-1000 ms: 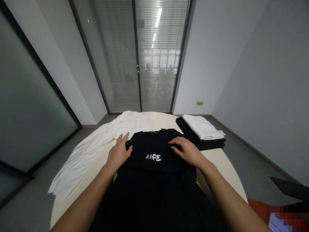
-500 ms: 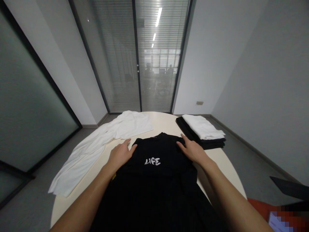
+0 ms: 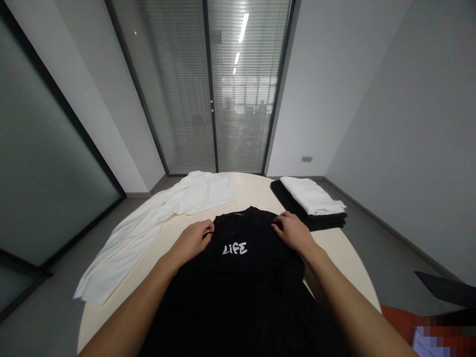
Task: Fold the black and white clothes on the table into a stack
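A black shirt point(image 3: 238, 230) with white "LIFE" lettering lies spread in front of me, its collar toward the far side. At its left shoulder my left hand point(image 3: 194, 239) has its fingers curled on the cloth, thumb and fingertips pinched close. My right hand point(image 3: 294, 231) grips the right shoulder in much the same way. The lower part of the shirt is dark and merges with what lies nearest to me.
The shirt rests on a round pale table point(image 3: 357, 265). A crumpled white garment point(image 3: 148, 228) stretches along the left edge. At the back right is a folded pile, a white garment point(image 3: 312, 195) over black ones point(image 3: 327, 221). Beyond stands a glass partition with blinds point(image 3: 241, 134).
Both hands have gone from spread fingers to fingers closed on the shirt's shoulders. The left shoulder edge and collar have shifted slightly inward. The other garments have not moved.
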{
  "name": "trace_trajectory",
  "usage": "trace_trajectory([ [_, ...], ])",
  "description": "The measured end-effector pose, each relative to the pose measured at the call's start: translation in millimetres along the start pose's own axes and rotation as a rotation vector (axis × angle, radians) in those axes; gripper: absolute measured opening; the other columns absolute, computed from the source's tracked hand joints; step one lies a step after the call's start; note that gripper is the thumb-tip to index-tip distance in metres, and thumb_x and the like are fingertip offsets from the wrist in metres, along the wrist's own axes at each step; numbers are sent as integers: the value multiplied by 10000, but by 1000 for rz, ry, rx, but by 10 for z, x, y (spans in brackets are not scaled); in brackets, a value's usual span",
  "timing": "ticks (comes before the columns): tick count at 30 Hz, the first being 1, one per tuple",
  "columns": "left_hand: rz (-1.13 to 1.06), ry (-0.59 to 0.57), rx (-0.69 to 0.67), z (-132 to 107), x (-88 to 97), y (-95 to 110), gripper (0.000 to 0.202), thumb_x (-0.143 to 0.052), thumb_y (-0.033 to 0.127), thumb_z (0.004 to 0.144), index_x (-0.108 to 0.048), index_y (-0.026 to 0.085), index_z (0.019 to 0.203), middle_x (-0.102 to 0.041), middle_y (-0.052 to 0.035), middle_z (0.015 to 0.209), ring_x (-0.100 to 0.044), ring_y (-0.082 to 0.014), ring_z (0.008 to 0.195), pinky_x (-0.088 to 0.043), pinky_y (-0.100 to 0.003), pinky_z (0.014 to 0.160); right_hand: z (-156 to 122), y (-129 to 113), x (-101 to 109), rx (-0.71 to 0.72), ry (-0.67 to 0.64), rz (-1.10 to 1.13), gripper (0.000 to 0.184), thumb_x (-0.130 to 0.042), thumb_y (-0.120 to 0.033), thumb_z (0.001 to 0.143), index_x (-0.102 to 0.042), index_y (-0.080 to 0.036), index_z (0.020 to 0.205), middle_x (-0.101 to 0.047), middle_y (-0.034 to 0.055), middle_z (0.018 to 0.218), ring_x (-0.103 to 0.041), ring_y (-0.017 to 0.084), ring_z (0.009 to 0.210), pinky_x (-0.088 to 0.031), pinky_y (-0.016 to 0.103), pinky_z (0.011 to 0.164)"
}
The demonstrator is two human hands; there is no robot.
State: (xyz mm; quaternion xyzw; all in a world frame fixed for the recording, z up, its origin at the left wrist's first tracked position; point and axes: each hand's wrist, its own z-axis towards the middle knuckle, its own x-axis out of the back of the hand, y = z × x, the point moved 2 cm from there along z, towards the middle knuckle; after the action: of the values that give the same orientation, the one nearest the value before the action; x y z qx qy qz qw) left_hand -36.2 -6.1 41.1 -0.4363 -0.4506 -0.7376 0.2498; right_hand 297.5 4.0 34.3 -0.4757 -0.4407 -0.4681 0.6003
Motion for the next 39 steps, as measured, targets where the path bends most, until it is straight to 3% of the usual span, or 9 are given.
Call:
trace_trajectory([
  [3, -46, -14, -152, -6, 12, 67, 216, -483, 57, 795, -570, 232, 888, -658, -22, 971, -624, -201, 940, -461, -314, 848, 22, 34, -62, 84, 73, 7, 157, -622, -277, 914, -654, -170, 1024, -644, 154, 1252, -558, 302, 1234, -459, 373, 982],
  [6, -65, -4, -247, -21, 33, 137, 178, -542, 97, 826, -590, 230, 934, -660, -31, 1042, -619, -202, 986, -460, -334, 900, 34, 67, -118, 64, 52, 61, 251, -611, -278, 923, -583, -147, 1135, -678, 155, 1141, -609, 296, 1150, -469, 379, 945],
  [12, -42, 80, -243, -34, 48, 176, 65, -614, 286, 921, -606, 228, 951, -686, -25, 1015, -648, -202, 947, -492, -339, 870, 46, 61, -89, -33, 101, 121, 504, -597, -301, 937, -462, -125, 1390, -685, 152, 1210, -638, 310, 1115, -475, 392, 898],
  [18, -45, 172, -168, -31, 55, 141, 310, -606, 237, 915, -589, 236, 1225, -710, -32, 1087, -679, -212, 999, -521, -348, 898, 63, 49, 2, -20, 189, 114, 337, -566, -324, 961, -650, -169, 1248, -720, 95, 1081, -654, 266, 1005, -468, 356, 837],
  [25, -70, 185, -237, -32, 72, 194, 106, -589, 252, 947, -664, 237, 1021, -691, -24, 1017, -654, -187, 966, -514, -326, 881, 33, 26, 92, 36, 240, 93, 245, -584, -388, 958, -764, -227, 1000, -715, 62, 932, -634, 246, 919, -452, 334, 798],
  [29, 9, 340, -245, -29, 107, 191, 130, -590, 268, 950, -711, 243, 991, -653, -54, 1071, -624, -203, 1013, -498, -339, 907, 32, 41, 134, 33, 271, 92, 223, -605, -362, 942, -784, -230, 967, -694, 73, 941, -625, 245, 933, -454, 332, 808],
  [33, 225, 496, -74, -61, 230, 226, 201, -558, 307, 965, -739, 239, 1020, -662, -63, 970, -638, -222, 899, -491, -326, 784, -1, 15, 245, -48, 296, 77, 245, -583, -374, 947, -781, -241, 1001, -687, 75, 916, -636, 247, 911, -444, 323, 739],
  [36, 375, 489, 158, -103, 354, 277, 261, -503, 354, 989, -726, 253, 1079, -701, -53, 829, -673, -255, 813, -452, -321, 677, -45, -16, 333, -189, 265, 144, 239, -563, -394, 952, -741, -272, 1055, -719, 32, 867, -661, 229, 814, -398, 298, 630],
  [39, 360, 460, 320, -124, 422, 290, 290, -466, 395, 995, -686, 270, 1136, -715, -34, 715, -685, -269, 709, -406, -307, 605, -70, -29, 366, -259, 288, 213, 232, -541, -386, 957, -691, -269, 1089, -739, 26, 832, -679, 235, 768, -384, 291, 606],
])
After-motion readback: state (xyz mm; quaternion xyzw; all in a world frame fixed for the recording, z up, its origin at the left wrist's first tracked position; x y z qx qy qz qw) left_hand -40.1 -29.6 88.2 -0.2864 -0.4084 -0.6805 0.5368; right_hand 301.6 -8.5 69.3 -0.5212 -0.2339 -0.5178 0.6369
